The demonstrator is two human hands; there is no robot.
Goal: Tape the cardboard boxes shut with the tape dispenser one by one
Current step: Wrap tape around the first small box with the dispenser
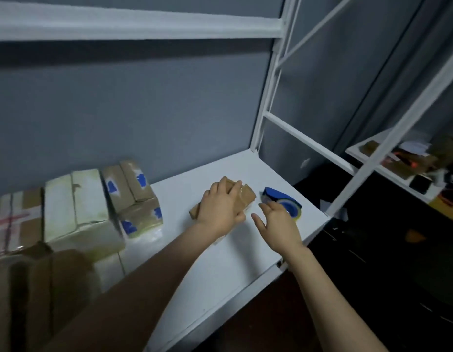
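Head view | my left hand [221,208] grips the box [247,195] from above, fingers curled over its far edge | box lies flat on the shelf [220,270] | dispenser [282,199] just right of the box | my right hand [278,226] open, fingers spread, tips at the dispenser, touch unclear | taped parcels [134,191] well left of the box

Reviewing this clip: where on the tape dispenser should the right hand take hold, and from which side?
Probably the blue body of the tape dispenser, behind the roll, reached from above on the near side. It lies low on the shelf, right of the box, its top exposed, and the right hand, fingers spread, is beside it.
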